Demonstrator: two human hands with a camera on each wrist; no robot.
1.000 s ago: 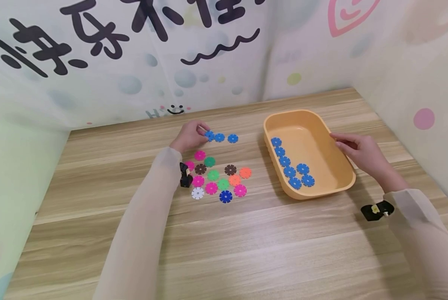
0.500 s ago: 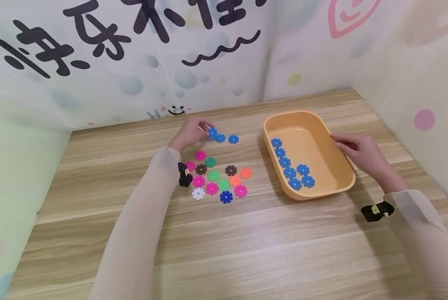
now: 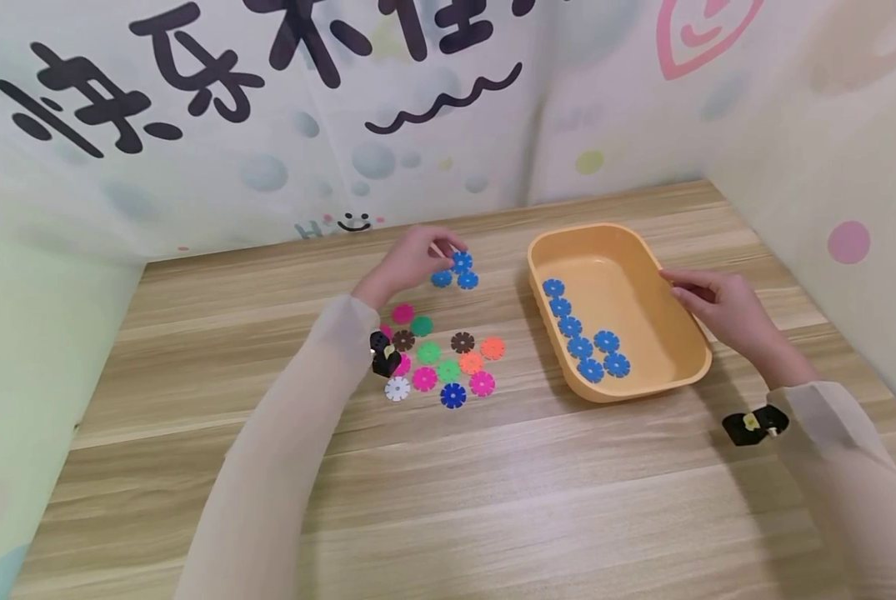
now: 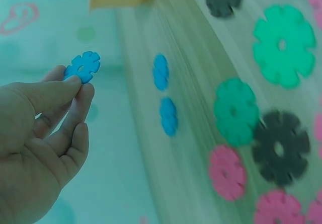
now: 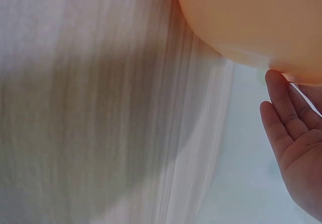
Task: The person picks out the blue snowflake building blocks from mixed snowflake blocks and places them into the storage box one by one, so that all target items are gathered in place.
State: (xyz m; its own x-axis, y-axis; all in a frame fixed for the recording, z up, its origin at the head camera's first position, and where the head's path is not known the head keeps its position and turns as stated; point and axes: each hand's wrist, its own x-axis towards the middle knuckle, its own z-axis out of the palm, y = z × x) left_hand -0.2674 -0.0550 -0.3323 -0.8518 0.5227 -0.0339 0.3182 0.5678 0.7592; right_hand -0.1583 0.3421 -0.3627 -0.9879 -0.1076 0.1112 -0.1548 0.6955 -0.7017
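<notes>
My left hand [image 3: 416, 257] pinches a blue snowflake disc [image 4: 83, 66] between thumb and fingers, raised above the table in the left wrist view. Below it, two more blue snowflake discs [image 3: 442, 278] lie on the wood. At the right, my right hand [image 3: 728, 312] holds the rim of an orange plastic basin [image 3: 643, 312] with thumb and fingertips. In the right wrist view its fingers [image 5: 279, 90] touch the basin's outer wall; the thumb is mostly hidden there. Inside the basin, several blue discs [image 3: 569, 326] lie along the left wall and near corner.
Loose snowflake discs in pink, green, brown, orange, white and dark blue [image 3: 453, 395] lie in a group on the wooden table [image 3: 493, 500], in front of my left hand. A printed cloth wall [image 3: 448, 158] borders the table at the back.
My left hand has lifted the blue disc and carried it to the right, past the first of the two lying discs. My right hand and the basin have stayed put.
</notes>
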